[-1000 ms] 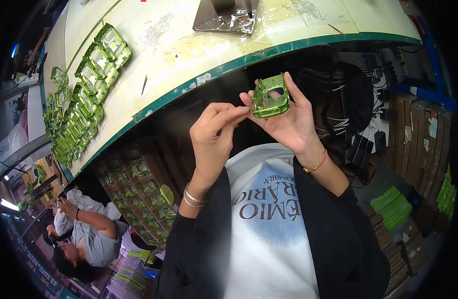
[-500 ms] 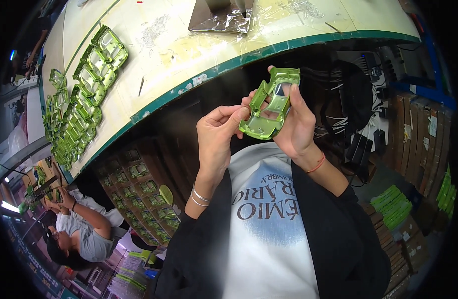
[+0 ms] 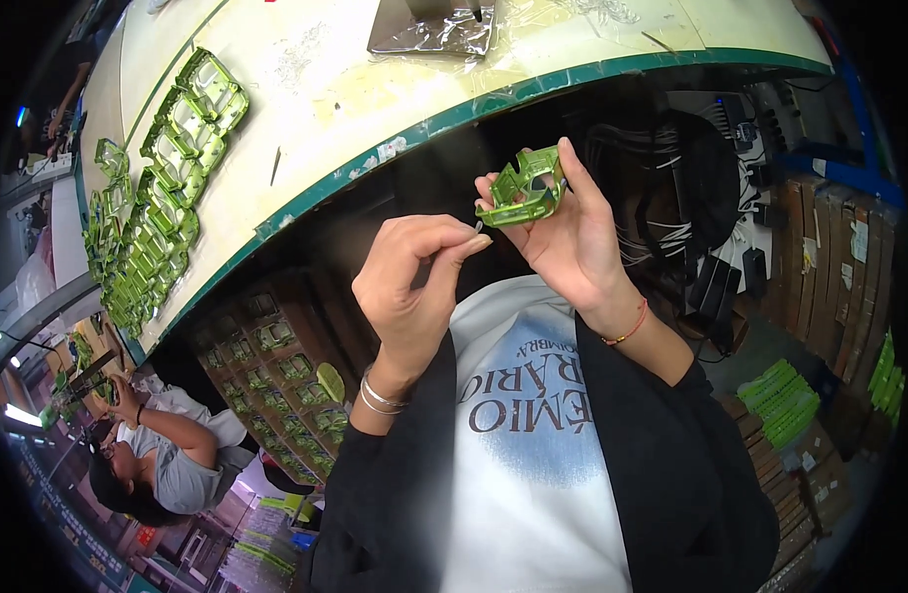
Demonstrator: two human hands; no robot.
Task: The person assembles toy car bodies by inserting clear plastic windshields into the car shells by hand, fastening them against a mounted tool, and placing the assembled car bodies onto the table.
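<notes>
A shiny green toy car body shell [image 3: 518,210] rests in my right hand [image 3: 582,242], tilted, with its window openings showing. The fingers of that hand are around its far side and edge. Just left of the shell and apart from it, my left hand [image 3: 405,282] pinches a small pale sliver [image 3: 479,227] between thumb and forefinger. What the sliver is cannot be made out. Both hands are in front of my chest, short of the table's green edge.
Many similar green shells [image 3: 172,183] stand in rows on the cream table [image 3: 306,128]. A thin dark tool [image 3: 276,166] lies near its edge. Trays of green parts [image 3: 276,376] are below left. A co-worker [image 3: 177,465] sits at left. Cartons [image 3: 839,267] stand at right.
My left hand has come away from the shell, down and left, with the small sliver in its pinch. My right hand has tipped the shell to another angle.
</notes>
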